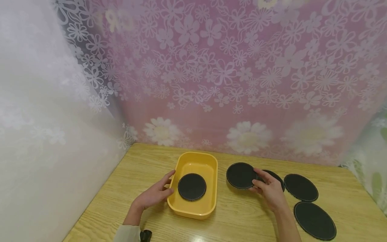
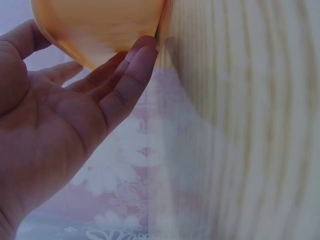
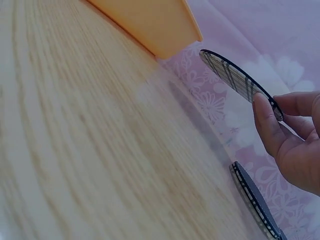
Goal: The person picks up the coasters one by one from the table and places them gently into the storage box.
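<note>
With thumb and fingers, my right hand (image 1: 269,190) pinches the right edge of a round black coaster (image 1: 241,175). The coaster is raised above the table, its shadow below it. In the right wrist view its underside (image 3: 232,79) is pale with dark crossing stripes. My left hand (image 1: 154,193) touches the left wall of a yellow rectangular tub (image 1: 211,201), fingers extended against its outside in the left wrist view. Another black coaster (image 1: 192,187) lies flat on the tub's floor. Just behind my right hand is a partly hidden coaster (image 1: 275,178).
Two more black coasters lie on the wooden table (image 1: 242,218) at the right, one further back (image 1: 301,187) and one nearer (image 1: 315,220). A flowered pink curtain (image 1: 193,84) hangs behind the table. Pale fabric (image 1: 54,134) hangs along the left side.
</note>
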`<state>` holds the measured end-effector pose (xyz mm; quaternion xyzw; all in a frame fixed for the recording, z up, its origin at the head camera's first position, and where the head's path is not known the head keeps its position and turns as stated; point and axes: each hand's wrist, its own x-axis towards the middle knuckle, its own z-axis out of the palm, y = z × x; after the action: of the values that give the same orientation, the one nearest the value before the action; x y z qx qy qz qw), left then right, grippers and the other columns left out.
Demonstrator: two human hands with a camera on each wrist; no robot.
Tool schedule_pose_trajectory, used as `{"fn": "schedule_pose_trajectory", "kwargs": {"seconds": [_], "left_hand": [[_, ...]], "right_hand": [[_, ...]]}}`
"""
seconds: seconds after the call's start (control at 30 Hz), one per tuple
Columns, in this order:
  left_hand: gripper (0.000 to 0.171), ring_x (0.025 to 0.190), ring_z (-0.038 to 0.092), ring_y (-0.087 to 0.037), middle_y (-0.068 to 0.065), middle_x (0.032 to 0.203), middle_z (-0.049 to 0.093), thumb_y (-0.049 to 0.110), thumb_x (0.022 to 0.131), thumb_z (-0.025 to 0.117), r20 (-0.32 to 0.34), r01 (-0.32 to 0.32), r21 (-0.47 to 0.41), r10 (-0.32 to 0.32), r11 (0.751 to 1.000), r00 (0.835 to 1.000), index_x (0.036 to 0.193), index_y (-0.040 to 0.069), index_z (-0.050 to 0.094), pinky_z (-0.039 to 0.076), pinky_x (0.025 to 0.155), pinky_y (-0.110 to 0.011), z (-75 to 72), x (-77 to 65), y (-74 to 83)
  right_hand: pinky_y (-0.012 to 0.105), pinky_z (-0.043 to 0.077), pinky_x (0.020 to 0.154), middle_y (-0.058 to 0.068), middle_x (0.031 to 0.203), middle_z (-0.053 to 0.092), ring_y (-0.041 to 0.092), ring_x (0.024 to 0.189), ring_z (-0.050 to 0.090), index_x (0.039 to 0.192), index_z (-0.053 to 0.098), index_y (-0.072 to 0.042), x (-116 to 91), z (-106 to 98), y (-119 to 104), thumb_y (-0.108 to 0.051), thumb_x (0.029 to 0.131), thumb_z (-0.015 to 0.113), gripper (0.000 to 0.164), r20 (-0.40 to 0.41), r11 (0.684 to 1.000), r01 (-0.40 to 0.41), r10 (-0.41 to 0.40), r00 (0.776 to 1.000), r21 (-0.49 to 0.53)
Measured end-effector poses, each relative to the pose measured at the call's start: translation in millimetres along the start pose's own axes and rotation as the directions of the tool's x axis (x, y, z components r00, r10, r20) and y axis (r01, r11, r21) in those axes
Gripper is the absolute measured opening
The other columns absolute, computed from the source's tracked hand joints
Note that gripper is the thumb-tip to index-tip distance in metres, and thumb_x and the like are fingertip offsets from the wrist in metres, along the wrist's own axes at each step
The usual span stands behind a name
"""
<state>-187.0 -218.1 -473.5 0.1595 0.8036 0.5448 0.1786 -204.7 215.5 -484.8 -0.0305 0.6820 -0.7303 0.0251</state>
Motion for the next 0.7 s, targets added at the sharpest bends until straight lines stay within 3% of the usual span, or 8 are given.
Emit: {"fn": "schedule_pose_trajectory", "kwargs": {"seconds": [0.23,0.4,0.7], "left_hand": [[0.070,0.131,0.046,-0.040,-0.030,0.152,0.030,0.019,0.104,0.051,0.005,0.008,-0.003,-0.008,1.000,1.000,0.161,0.021,0.012,0.051,0.091,-0.045,-0.3,-0.6,2.2],[0.070,0.131,0.046,-0.040,-0.029,0.153,0.029,0.019,0.104,0.051,0.007,0.003,-0.007,-0.003,1.000,1.000,0.161,0.021,0.011,0.051,0.091,-0.045,-0.4,-0.7,1.7],[0.070,0.127,0.050,-0.038,-0.028,0.152,0.031,0.019,0.104,0.051,0.012,0.003,-0.015,-0.003,1.000,1.000,0.162,0.022,0.011,0.052,0.089,-0.042,-1.0,-0.2,0.5]], "right_hand": [[0.029,0.058,0.076,0.020,0.150,0.026,0.007,0.098,0.065,0.153,0.029,0.005,1,3,1,-0.005,0.099,0.060,0.063,0.018,0.999,0.011,-0.012,1.000,0.037],[0.031,0.058,0.078,0.025,0.156,0.017,0.003,0.107,0.062,0.154,0.028,0.003,1,5,-1,-0.008,0.099,0.061,0.066,0.040,0.999,0.023,-0.025,0.999,0.047],[0.030,0.056,0.082,0.023,0.159,0.012,0.002,0.121,0.052,0.154,0.028,0.002,0,13,-6,-0.006,0.099,0.060,0.065,0.092,0.994,0.026,-0.037,0.995,0.109]]}}
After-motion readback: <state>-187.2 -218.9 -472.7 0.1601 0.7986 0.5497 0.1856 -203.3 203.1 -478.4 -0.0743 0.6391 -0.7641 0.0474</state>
